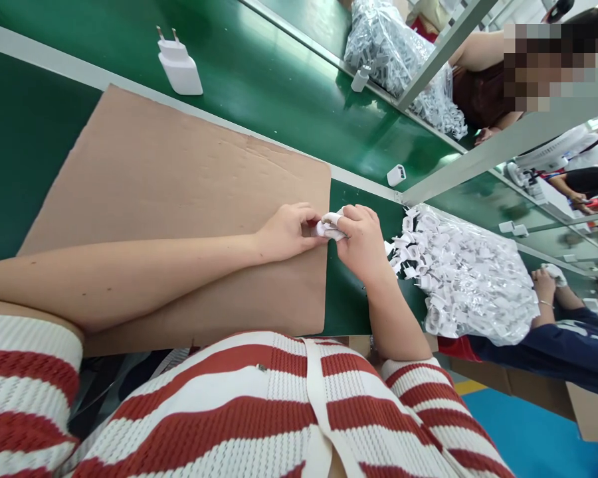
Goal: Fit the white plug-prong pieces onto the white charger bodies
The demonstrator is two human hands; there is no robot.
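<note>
A small white plastic charger housing is between my two hands, over the right edge of the cardboard sheet. My left hand pinches its left side with thumb and fingers. From the right, my right hand wraps round it, covering much of it. What looks like a white cover sits on one right finger. Just right of my right hand, loose white charger housings spill from a clear plastic bag full of similar parts.
On the green conveyor beyond a pale rail lie a white two-pin charger, another small part and an open housing. Grey metal posts rise at the right. A second full bag and co-workers are farther off.
</note>
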